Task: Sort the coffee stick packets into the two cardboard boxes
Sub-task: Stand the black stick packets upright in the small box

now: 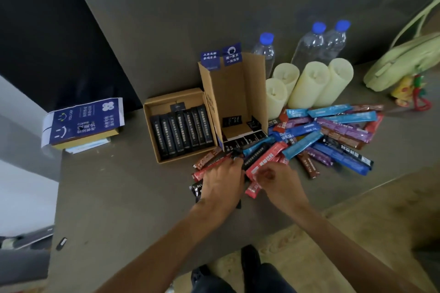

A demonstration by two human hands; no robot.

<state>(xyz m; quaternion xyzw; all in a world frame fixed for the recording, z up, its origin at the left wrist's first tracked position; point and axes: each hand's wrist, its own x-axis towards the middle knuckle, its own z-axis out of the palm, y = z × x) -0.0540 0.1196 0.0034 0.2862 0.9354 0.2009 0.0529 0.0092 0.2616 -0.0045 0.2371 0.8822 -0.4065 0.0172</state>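
Note:
A low cardboard box [152,107] on the grey table holds a row of several black stick packets [182,133]. Right of it stands a taller open box [234,93] with a few black packets at its bottom. A loose pile of blue, red, purple and black packets [333,131] spreads to the right. My left hand [222,181] lies over black and red packets at the pile's near edge, its fingertips on a black packet [237,153]. My right hand [278,179] pinches the near end of a red packet [266,157].
Four pale candles [309,83] and three clear water bottles [312,45] stand behind the pile. A green bag [400,62] lies at the far right. A blue printed box on books [83,121] sits at the left. The table's near edge runs just below my hands.

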